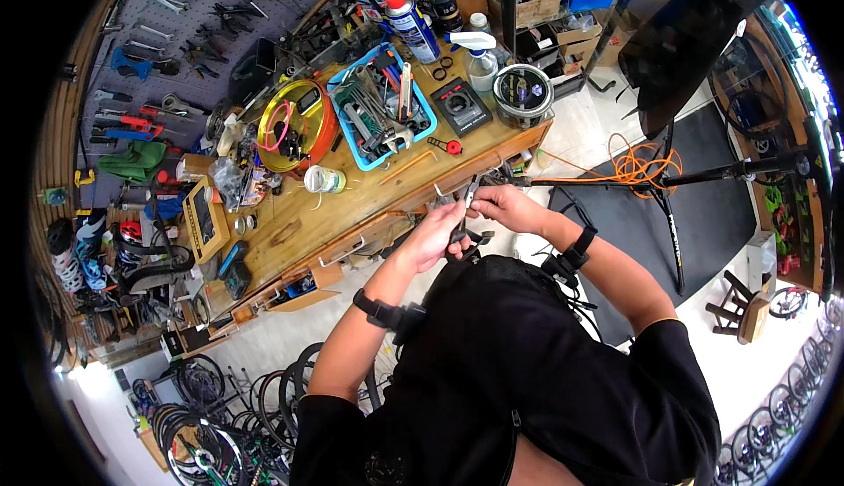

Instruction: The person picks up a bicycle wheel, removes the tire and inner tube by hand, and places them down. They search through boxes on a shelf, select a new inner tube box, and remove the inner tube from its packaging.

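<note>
In front of my body, near the front edge of the wooden workbench, my two hands meet. My left hand is closed round a small hand tool with a silver tip and a dark lower end, which looks like pliers. The fingers of my right hand are pinched together right beside that silver tip. Whatever lies between them is too small to make out. On the bench just beyond are a red and black round-headed tool and a black square box.
A blue tray of tools, a yellow round tin, a white tub, spray cans and a lidded bucket crowd the bench. Orange cable and a stand leg lie right, near a wooden stool. Bicycles stand behind.
</note>
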`<state>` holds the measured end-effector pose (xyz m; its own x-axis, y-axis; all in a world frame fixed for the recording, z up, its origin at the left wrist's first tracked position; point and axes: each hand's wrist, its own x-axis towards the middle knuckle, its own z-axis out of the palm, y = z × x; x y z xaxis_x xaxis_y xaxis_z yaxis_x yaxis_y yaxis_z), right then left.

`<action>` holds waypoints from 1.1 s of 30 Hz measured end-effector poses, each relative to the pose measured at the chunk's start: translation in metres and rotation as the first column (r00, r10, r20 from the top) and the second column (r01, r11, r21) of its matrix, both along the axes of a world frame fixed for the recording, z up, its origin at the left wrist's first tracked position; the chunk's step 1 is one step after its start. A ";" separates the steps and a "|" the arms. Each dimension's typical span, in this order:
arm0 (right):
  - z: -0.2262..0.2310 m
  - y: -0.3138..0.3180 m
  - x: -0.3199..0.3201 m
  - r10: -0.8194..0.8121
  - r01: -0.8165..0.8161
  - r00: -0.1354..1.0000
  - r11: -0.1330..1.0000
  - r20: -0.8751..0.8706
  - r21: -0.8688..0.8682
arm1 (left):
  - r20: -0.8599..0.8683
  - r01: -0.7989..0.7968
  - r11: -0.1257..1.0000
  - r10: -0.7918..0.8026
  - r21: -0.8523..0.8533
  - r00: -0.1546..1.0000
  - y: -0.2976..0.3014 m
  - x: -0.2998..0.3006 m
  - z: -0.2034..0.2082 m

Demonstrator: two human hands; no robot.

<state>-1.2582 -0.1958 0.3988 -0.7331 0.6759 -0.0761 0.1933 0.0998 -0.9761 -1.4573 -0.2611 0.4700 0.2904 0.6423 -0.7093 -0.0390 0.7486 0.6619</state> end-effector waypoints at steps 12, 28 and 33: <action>-0.015 0.005 0.005 0.015 -0.263 0.949 0.597 -0.316 -0.758 | -0.399 0.439 0.886 -0.352 0.151 0.847 0.006 -0.005 -0.004; -0.079 -0.007 -0.004 0.276 -0.517 0.854 0.542 -0.440 -0.663 | -0.380 0.450 0.893 -0.407 0.026 0.831 -0.026 -0.011 -0.018; -0.080 -0.011 -0.036 0.264 -0.440 0.895 0.658 -0.360 -0.610 | -0.234 0.249 0.968 -0.243 -0.003 0.941 -0.032 -0.039 -0.048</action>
<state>-1.2941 -0.2069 0.3190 -0.9592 0.1977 -0.2022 0.0549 -0.5711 -0.8190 -1.4967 -0.2931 0.4222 0.2720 0.5908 -0.7596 0.3002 0.6979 0.6503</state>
